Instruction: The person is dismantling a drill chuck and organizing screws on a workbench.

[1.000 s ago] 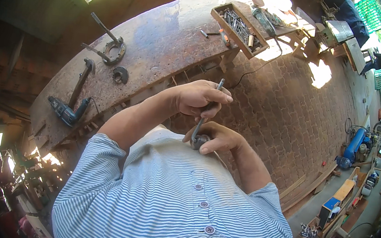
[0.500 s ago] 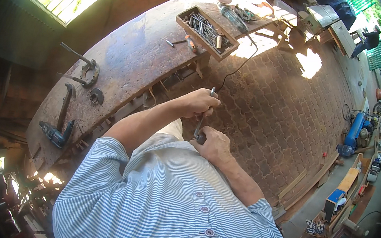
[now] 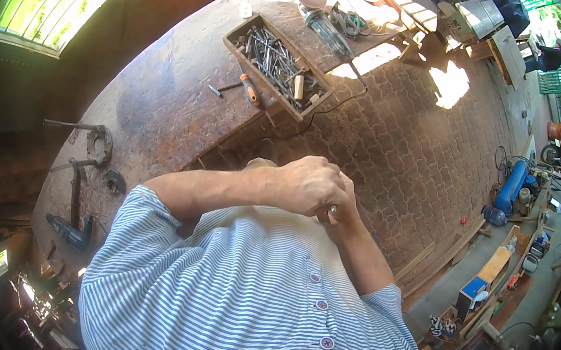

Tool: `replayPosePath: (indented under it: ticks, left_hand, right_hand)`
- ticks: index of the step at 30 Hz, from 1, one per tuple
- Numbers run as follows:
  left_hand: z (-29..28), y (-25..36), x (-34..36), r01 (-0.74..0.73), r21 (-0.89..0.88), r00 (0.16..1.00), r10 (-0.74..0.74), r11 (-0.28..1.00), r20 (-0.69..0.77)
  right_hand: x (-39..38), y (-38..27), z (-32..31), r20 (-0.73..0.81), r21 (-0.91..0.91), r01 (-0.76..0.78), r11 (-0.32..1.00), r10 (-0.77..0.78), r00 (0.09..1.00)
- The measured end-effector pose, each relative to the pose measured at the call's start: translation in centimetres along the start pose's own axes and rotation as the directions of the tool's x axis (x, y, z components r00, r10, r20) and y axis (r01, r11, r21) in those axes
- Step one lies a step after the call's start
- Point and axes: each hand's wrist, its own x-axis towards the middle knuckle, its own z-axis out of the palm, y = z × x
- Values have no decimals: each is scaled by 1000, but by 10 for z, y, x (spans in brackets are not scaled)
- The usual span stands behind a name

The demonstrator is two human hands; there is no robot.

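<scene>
My left hand (image 3: pixel 314 184) is closed in front of my belly, its fingers wrapped round a cranked hand brace. Only the brace's rounded metal end (image 3: pixel 333 211) shows, at the lower side of the fist. Behind it, partly covered, my right hand (image 3: pixel 347 207) meets the left at the brace; its fingers are hidden. Beyond the hands, on the workbench (image 3: pixel 157 102), lies a wooden box (image 3: pixel 272 93) full of drill bits. An orange-handled tool (image 3: pixel 249 90) lies beside the box, next to a small metal T-shaped piece (image 3: pixel 215 91).
On the bench's left are a ring-shaped metal part with rods (image 3: pixel 98 145) and a power drill (image 3: pixel 68 230). An angle grinder (image 3: pixel 325 33) lies at the far end. Paving bricks (image 3: pixel 402 140) cover the floor. Along the right stand a blue machine (image 3: pixel 513 186) and a cluttered shelf.
My left hand has come down and nearer, over the right hand, with the brace turning between them. The brace's bent rod is now mostly hidden. The view has shifted, so the bench appears farther left.
</scene>
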Motion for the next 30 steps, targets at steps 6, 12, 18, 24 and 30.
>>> replayPosePath:
  ticks: [6,12,18,24,30]
  left_hand:
    - [-38,-23,22,39,13,999,-39,999,32]
    - [-41,-64,65,387,114,921,-389,915,-3]
    - [-55,-172,109,844,-1,527,-829,536,-188]
    - [-28,-196,22,874,-396,180,-944,283,-277]
    - [-7,-190,3,989,-105,63,-951,99,-303]
  right_hand:
    - [56,-61,-3,345,-145,-177,973,217,913]
    - [117,-64,-37,407,-72,-299,951,302,862]
    - [162,-101,-26,271,-905,120,409,335,903]
    - [210,-159,-82,363,-603,-3,798,277,890]
    - [272,-194,-138,366,-408,-342,847,495,788]
